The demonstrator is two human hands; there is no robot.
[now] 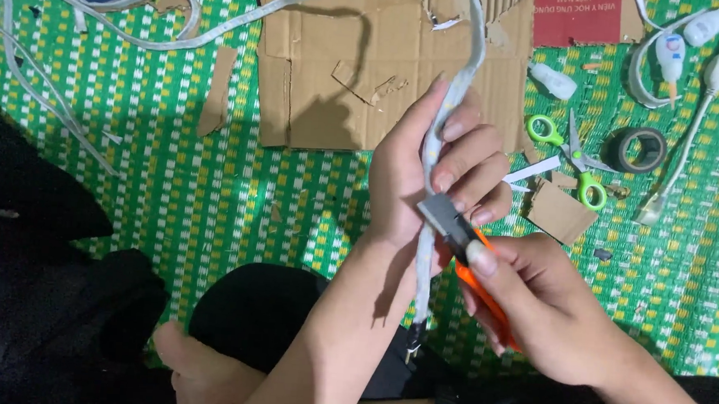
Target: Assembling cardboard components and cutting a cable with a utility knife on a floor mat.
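Currently, status by item:

Left hand (426,177): you grip the pale flexible strip (450,108) at centre frame, fingers wrapped closed around it, thumb behind.

Strip position: it runs from the top edge of the frame, through your left fist, down to a dark end fitting (413,344) near your knee at lower centre.

Right hand (547,306): closed firmly on the orange utility knife (475,269), forefinger pressed on the back of the blade carrier.

Blade (443,217): extended, its edge resting against the strip directly below your left fingertips.

Hazard, slip: the blade sits just beside your left fingers. If it skids on the smooth sleeve, it is likely to travel into them. Probable cause: excess pressure or a shallow angle.

Hazard, over-cut: the strip is unsupported in the air. Pressing too deep could sever the inner band instead of the outer sleeve.

Hazard, legs: your bare leg (203,374) lies beneath the cut line at lower centre; a blade that breaks through would head that way.

Surface: a green woven mat (172,184) with white and yellow flecks covers the floor.

Surroundings: flattened brown cardboard (333,86) at upper centre; green-handled scissors (571,152) and a roll of dark tape (637,149) at upper right; white plug connectors (704,48) at top right; further loose strip lengths (139,31) at upper left.

Room: no walls are visible; dark fabric fills the lower left.
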